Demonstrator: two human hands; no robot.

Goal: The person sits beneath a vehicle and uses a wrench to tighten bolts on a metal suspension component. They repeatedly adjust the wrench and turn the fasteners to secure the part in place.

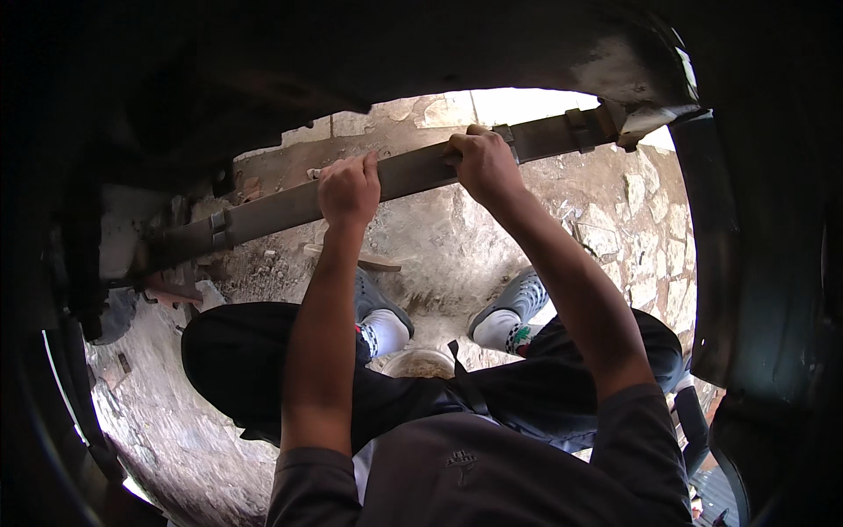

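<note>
A long, dark metal leaf spring (413, 173) runs across in front of me, rising from lower left to upper right. Near its middle, my left hand (349, 190) is closed around it, the thumb side up. Farther right along the same spring, my right hand (486, 164) grips it with bent fingers over the upper edge. A metal clip (506, 134) wraps the spring just beyond my right hand. Other clips sit toward the ends, one at the left (219, 230) and one at the right (580, 130). The undersides of both hands' grips are hidden.
Dark vehicle bodywork (632, 70) arches overhead and down both sides. The spring's right end meets a bracket (645, 123); its left end goes into shadow. Below are dusty ground (430, 237), a flat wooden piece (379, 263), paving stones (645, 193) and my grey shoes (525, 294).
</note>
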